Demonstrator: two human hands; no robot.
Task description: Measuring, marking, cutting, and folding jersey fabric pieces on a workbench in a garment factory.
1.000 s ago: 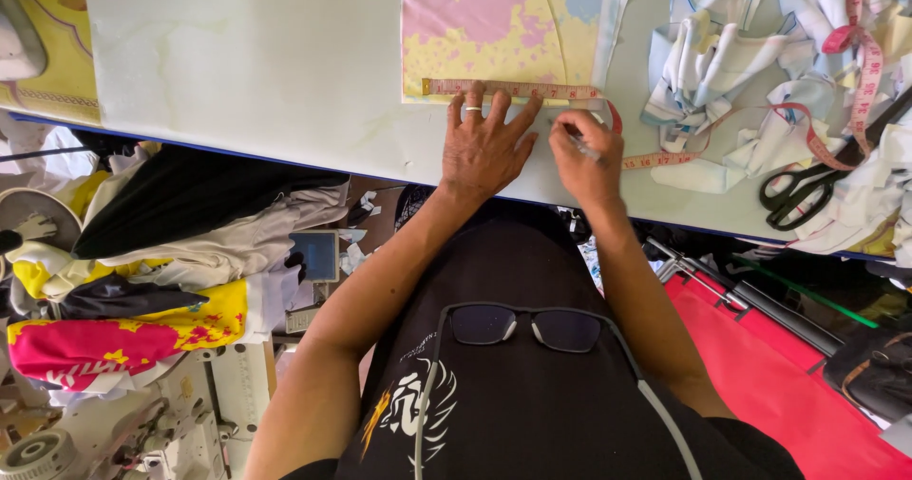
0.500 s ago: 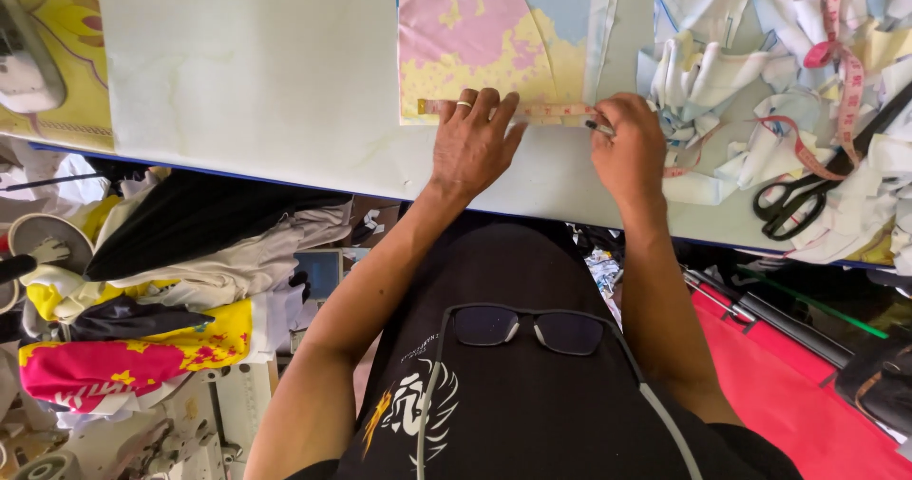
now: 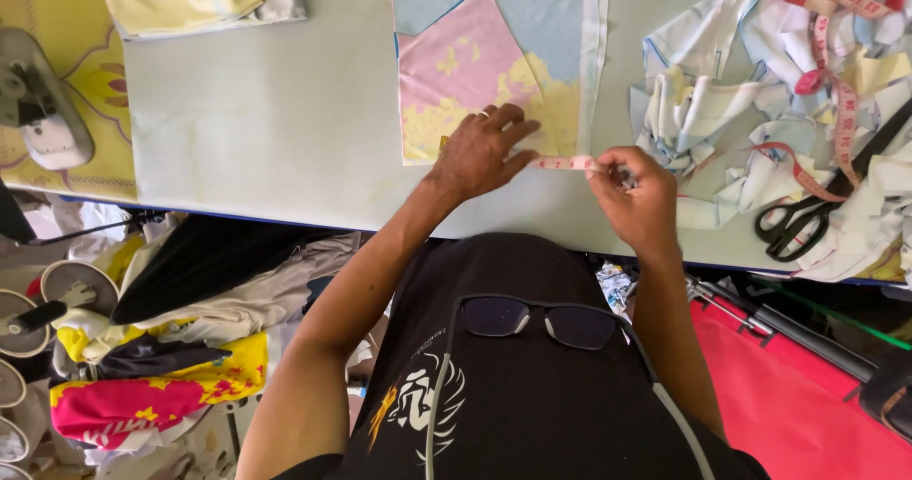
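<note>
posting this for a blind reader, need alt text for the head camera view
A person's left hand presses a pink measuring tape onto a pink, yellow and blue fabric piece on a pale green table, while the right hand pinches the tape taut. Black scissors lie among fabric scraps to the right.

The worktop (image 3: 266, 119) wears a matt, pale cloth cover, faintly mottled. The printed fabric piece (image 3: 484, 72) on it looks like thin woven cotton, matt and smooth. The tape measure (image 3: 565, 163) is soft, flexible and slightly glossy. The scissors (image 3: 807, 216) have matt black handles, seemingly plastic. The scraps (image 3: 703, 100) are crumpled light cloth. The iron (image 3: 43, 110) shows glossy plastic.
</note>
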